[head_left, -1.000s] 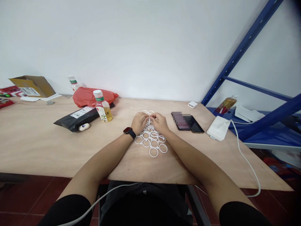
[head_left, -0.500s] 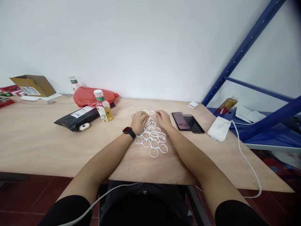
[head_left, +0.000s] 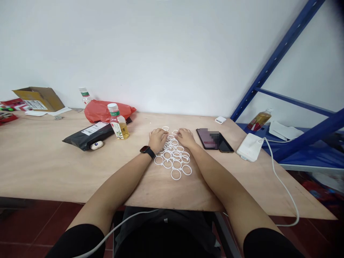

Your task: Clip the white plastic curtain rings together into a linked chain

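A cluster of thin white plastic rings (head_left: pixel 172 156) with small tabs, several joined to one another, lies on the table between my forearms. At its far end, my left hand (head_left: pixel 158 140) has its fingers pinched together, with one white ring (head_left: pixel 166 126) standing out beyond the fingertips. Opposite it, my right hand (head_left: pixel 186 137) is also closed in a pinch, at another white ring (head_left: pixel 174 130) on its left side. The fingertips partly cover both of these rings. A dark smartwatch (head_left: pixel 146 150) is on my left wrist.
Two phones (head_left: pixel 211 139) and a white power bank (head_left: pixel 250 147) with a cable lie to the right. A white charger block (head_left: pixel 220 120) sits behind them. Leftward are a drink bottle (head_left: pixel 118 123), a black parcel bag (head_left: pixel 80 138), a red plastic bag (head_left: pixel 98 110) and a cardboard box (head_left: pixel 44 98).
Two rings that lay side by side between my hands are now apart, one by each hand. My right hand has shifted slightly left and nearer; my left hand has moved slightly left.
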`<action>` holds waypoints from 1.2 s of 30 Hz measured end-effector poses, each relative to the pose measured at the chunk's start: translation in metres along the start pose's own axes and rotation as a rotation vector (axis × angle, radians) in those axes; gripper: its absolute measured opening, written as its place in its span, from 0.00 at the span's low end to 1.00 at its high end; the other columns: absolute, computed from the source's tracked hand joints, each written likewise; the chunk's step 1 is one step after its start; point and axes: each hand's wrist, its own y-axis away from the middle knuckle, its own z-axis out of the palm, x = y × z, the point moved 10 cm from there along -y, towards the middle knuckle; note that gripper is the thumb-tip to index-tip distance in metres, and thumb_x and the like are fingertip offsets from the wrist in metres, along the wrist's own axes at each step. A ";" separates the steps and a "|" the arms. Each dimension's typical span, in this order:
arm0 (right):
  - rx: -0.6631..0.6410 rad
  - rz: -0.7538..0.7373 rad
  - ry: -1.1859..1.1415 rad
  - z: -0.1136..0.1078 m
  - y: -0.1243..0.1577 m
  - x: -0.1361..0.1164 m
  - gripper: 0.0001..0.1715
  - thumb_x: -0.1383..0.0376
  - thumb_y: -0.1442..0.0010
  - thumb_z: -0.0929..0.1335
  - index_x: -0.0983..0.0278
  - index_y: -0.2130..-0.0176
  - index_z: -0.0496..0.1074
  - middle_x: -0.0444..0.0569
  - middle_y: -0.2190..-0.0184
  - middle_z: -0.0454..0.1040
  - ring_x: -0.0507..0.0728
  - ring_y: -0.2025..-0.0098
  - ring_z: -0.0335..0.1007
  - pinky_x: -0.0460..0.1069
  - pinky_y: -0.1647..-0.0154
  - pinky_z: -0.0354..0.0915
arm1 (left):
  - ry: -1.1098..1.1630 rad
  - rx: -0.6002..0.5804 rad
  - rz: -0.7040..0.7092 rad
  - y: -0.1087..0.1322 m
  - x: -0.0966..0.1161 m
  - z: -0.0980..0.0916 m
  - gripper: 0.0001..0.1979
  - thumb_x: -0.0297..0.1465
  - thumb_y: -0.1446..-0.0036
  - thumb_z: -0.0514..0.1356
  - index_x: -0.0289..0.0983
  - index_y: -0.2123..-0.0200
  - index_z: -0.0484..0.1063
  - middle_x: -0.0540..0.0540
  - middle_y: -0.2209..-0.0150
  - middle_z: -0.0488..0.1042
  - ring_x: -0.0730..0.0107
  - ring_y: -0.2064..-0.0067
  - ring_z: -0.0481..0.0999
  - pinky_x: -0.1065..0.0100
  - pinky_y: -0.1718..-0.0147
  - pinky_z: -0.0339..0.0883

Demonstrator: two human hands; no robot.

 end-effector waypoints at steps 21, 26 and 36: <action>0.351 -0.416 -0.443 -0.049 0.029 -0.062 0.06 0.60 0.37 0.67 0.60 0.62 0.72 0.50 0.60 0.74 0.60 0.53 0.68 0.57 0.49 0.65 | 0.026 0.014 0.091 -0.001 0.010 -0.002 0.09 0.34 0.35 0.56 0.42 0.58 0.75 0.47 0.57 0.79 0.63 0.52 0.74 0.57 0.48 0.56; 0.336 -0.417 -0.410 -0.048 0.029 -0.061 0.12 0.57 0.35 0.65 0.60 0.56 0.73 0.51 0.60 0.76 0.59 0.55 0.70 0.56 0.51 0.66 | 0.038 0.002 0.161 0.000 0.015 0.000 0.10 0.33 0.34 0.54 0.41 0.57 0.75 0.47 0.57 0.79 0.63 0.53 0.73 0.59 0.50 0.59; 0.244 -0.354 -0.347 -0.042 0.027 -0.061 0.15 0.55 0.34 0.62 0.59 0.60 0.75 0.51 0.62 0.77 0.60 0.54 0.70 0.56 0.48 0.64 | 0.034 -0.038 0.139 0.000 0.014 0.004 0.11 0.35 0.35 0.55 0.43 0.57 0.77 0.45 0.57 0.79 0.62 0.52 0.74 0.56 0.48 0.60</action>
